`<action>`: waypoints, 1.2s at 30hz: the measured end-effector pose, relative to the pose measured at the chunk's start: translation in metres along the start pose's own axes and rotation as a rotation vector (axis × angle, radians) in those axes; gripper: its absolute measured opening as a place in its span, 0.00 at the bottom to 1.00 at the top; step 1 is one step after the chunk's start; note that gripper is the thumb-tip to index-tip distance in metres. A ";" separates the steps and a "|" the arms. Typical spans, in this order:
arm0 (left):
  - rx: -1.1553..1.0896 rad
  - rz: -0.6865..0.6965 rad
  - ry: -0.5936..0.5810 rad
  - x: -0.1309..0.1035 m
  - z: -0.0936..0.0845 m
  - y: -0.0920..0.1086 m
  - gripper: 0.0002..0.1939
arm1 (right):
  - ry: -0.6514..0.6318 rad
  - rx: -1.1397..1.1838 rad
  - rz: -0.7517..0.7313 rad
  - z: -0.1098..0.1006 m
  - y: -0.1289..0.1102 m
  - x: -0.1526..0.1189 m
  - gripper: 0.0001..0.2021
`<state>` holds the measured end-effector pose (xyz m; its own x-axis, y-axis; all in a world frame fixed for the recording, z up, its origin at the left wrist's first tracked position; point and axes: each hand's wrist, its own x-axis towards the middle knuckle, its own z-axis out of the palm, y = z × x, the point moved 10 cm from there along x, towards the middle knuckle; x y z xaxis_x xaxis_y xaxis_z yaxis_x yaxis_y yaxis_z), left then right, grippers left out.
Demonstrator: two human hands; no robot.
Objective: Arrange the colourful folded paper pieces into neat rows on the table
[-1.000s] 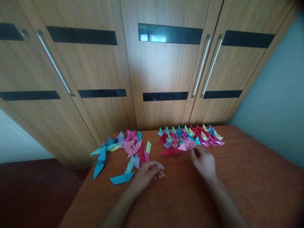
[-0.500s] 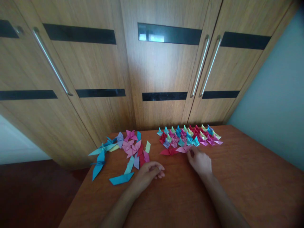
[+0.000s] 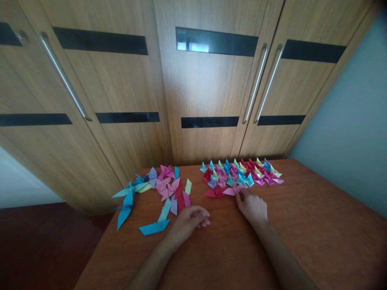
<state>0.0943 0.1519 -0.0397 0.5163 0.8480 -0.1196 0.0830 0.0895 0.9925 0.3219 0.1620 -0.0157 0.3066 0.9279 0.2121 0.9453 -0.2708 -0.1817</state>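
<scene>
Pinching or touching the near side of a pink origami crane (image 3: pixel 233 190), the right hand (image 3: pixel 251 206) had its fingers nearly closed; the grip itself was unclear. That crane lay on the tabletop (image 3: pixel 223 241) beside a red crane (image 3: pixel 215 193), in front of the clustered small cranes (image 3: pixel 232 171). The left hand (image 3: pixel 190 221) rested half curled, apparently empty, near the loose folded papers (image 3: pixel 180 201).

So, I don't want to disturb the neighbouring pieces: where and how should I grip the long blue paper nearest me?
Probably pinch the free left end of the blue paper, coming from the near left: it is long and narrow, and the mint piece meets its far side towards the right end.
</scene>
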 end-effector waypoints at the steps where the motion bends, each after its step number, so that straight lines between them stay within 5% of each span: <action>1: 0.000 -0.001 0.001 0.000 0.000 0.000 0.15 | -0.005 -0.001 0.001 0.000 0.000 0.000 0.13; 24: -0.001 0.006 -0.006 0.000 -0.001 -0.001 0.17 | 0.041 0.038 -0.009 -0.002 0.000 -0.001 0.12; 30: 0.004 0.043 0.012 -0.001 0.000 0.003 0.16 | 0.225 0.209 -0.070 -0.020 -0.001 -0.009 0.13; 33: 0.052 0.152 0.140 -0.004 -0.019 0.025 0.15 | 0.257 0.438 -0.223 -0.021 -0.023 -0.018 0.16; 36: 0.195 0.269 0.367 -0.016 -0.061 0.056 0.15 | 0.131 0.568 -0.386 -0.011 -0.058 -0.029 0.17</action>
<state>0.0385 0.1755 0.0192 0.2095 0.9590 0.1909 0.1639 -0.2269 0.9600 0.2596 0.1481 -0.0005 0.0054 0.8829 0.4696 0.7960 0.2805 -0.5364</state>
